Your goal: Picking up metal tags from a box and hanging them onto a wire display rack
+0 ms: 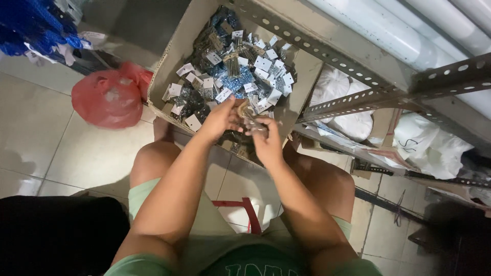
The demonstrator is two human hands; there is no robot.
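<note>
A cardboard box (174, 56) on the tiled floor holds a heap of small carded packets (240, 71) with white tags and blue-grey contents. My left hand (221, 118) and my right hand (265, 139) meet over the box's near edge. Between them is a small bundle of packets (249, 116); fingers of both hands are closed on it. My bare knees flank the box's front.
A red plastic bag (108, 98) lies left of the box. A slotted metal shelf frame (368, 97) rises on the right, with white sacks (348, 112) under it. Blue netting (30, 25) hangs at the top left. A dark object (56, 235) sits at the bottom left.
</note>
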